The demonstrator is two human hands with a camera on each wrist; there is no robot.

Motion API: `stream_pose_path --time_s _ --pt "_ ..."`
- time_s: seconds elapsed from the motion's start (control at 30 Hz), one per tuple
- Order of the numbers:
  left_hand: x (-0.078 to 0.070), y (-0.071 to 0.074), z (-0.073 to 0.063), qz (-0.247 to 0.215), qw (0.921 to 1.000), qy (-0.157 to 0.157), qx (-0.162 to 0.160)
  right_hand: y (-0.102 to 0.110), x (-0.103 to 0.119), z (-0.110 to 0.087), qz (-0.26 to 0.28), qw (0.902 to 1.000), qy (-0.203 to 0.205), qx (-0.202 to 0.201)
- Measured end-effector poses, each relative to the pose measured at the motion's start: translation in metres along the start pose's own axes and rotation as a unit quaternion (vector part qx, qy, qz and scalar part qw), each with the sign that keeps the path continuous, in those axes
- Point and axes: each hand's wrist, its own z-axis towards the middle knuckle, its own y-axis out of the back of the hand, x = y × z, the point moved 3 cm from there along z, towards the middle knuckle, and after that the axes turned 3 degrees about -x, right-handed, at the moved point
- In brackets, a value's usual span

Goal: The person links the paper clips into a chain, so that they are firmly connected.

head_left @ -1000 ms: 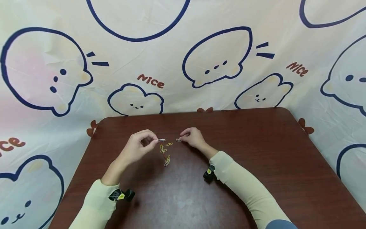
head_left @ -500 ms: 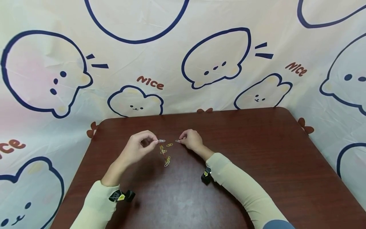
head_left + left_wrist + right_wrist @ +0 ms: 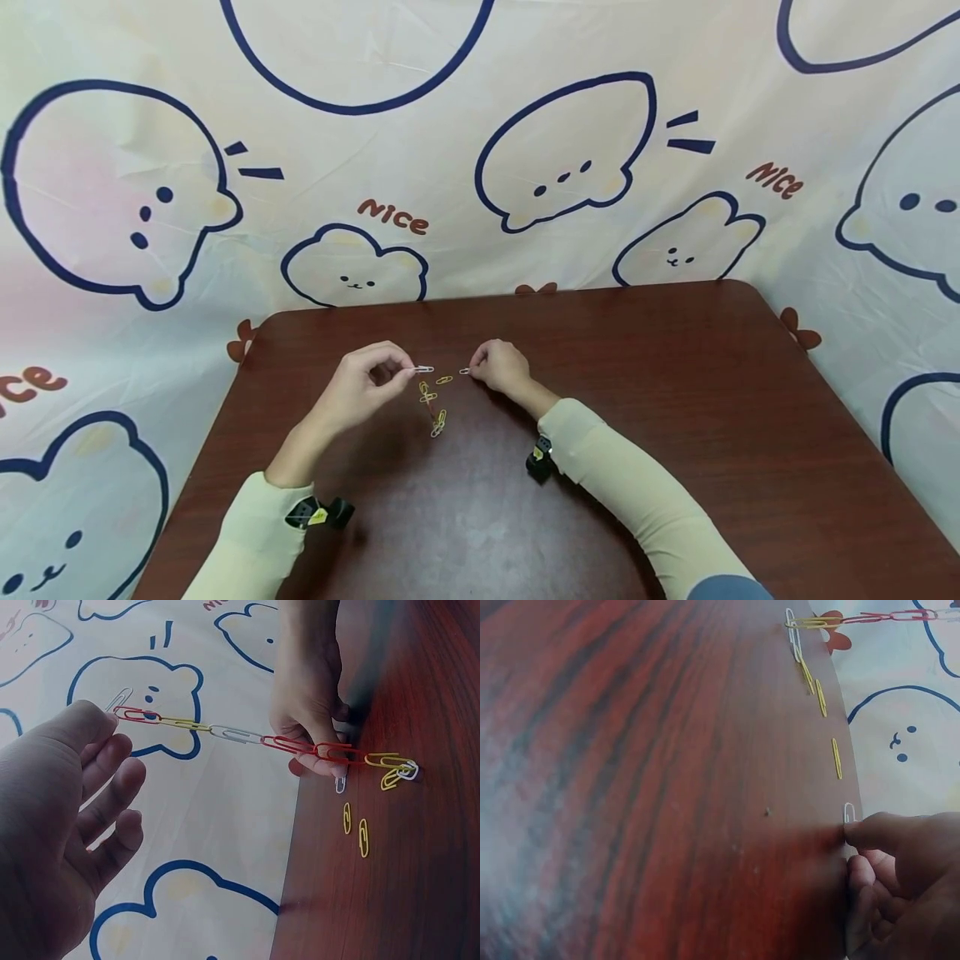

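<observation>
My left hand [image 3: 363, 382] is raised over the table, its thumb and index finger pinching a white paper clip [image 3: 425, 369] at the top of a paper clip chain. In the left wrist view the chain [image 3: 236, 735] hangs down in red, yellow and white links. Its lower end, with a white link [image 3: 408, 771] and yellow ones beside it, lies on the tabletop. To the right, my right hand [image 3: 502, 367] pinches another white paper clip [image 3: 848, 813] low at the table; one end sticks out past the fingertips.
Two loose yellow paper clips [image 3: 346, 818] [image 3: 364, 838] lie on the brown table [image 3: 675, 400] between the right hand and the chain's lower end. A cartoon-printed cloth [image 3: 450, 167] hangs behind the table's far edge. Both wrists carry a small black camera [image 3: 540, 458].
My right hand has shifted slightly left and its forearm has swung a little left; less of its white paper clip shows past the fingertips. The left hand holds nearly still with the chain.
</observation>
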Motion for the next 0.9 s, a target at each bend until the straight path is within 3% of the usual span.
stream_pose_path --time_s 0.13,0.27,0.53,0.9 --pt "0.0 -0.001 0.0 0.0 0.9999 -0.011 -0.002 0.001 -0.003 0.0 0.017 0.9994 0.03 0.011" --pt "-0.002 0.0 0.0 0.001 1.0 -0.004 0.0 0.007 -0.008 0.002 0.074 0.9957 0.048 0.029" --pt "-0.001 0.001 0.0 0.009 0.9999 0.005 0.007 0.016 -0.023 0.003 0.193 0.978 0.008 0.08" --pt "0.0 0.001 0.0 0.005 1.0 0.001 0.006 0.041 -0.021 -0.003 0.21 0.9745 0.036 0.072"
